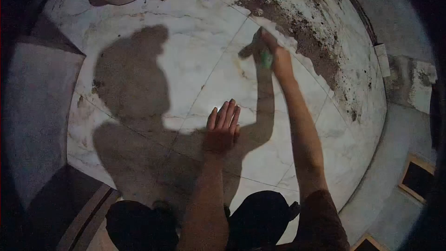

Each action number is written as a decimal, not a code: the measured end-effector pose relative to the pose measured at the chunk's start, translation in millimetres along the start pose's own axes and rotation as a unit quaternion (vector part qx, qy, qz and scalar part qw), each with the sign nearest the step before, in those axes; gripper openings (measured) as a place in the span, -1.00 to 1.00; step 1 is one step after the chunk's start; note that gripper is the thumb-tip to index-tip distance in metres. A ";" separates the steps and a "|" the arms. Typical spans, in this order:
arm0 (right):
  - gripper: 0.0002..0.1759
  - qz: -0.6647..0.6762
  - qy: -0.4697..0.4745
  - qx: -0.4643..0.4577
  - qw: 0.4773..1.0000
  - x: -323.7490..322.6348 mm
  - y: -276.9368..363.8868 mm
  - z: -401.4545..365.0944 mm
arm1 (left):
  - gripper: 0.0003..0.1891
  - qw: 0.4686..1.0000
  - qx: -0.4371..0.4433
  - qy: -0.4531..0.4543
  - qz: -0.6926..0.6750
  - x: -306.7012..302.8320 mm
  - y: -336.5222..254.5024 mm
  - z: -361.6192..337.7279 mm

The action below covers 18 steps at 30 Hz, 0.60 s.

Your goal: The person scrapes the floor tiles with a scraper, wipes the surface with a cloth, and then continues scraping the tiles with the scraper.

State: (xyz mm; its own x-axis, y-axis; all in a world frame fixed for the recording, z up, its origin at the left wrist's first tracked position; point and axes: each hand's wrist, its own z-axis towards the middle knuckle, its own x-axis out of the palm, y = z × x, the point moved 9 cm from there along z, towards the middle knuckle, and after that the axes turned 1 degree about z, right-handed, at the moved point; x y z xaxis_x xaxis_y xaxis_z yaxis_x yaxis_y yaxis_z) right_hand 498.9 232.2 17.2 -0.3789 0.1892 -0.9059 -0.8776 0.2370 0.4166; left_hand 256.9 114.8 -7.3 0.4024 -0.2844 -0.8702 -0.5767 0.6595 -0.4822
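Pointing lengthwise away, a green scrubber [266, 60] fills the right hand [277, 55].

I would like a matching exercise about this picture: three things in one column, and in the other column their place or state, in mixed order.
1. left hand
2. right hand
3. brown dirt

a. covers the upper right of the marble floor
b. lies flat on the floor
c. grips a green pad

Pairs: 1-b, 2-c, 3-a
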 end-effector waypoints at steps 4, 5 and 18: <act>-0.44 0.049 0.006 0.019 0.999 -17.2 57.4 -40.8 | -0.52 1.000 0.000 -0.006 -0.004 -3.8 -0.6 -1.9; -0.43 0.045 0.025 0.002 0.999 -1.7 72.3 -72.4 | -0.52 1.000 -0.001 -0.020 -0.006 -3.4 -1.0 -2.1; -0.28 0.036 -0.010 -0.045 0.998 6.8 98.6 -53.5 | -0.50 1.000 -0.007 -0.010 -0.010 -0.2 1.3 -1.8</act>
State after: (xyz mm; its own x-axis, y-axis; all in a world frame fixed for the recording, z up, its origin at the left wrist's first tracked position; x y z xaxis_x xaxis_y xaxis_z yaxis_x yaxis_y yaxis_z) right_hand 394.1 205.9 48.1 -0.4364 0.2228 -0.8717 -0.8717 0.1354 0.4710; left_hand 254.8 114.4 -8.0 0.4279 -0.2847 -0.8578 -0.5779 0.6436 -0.5018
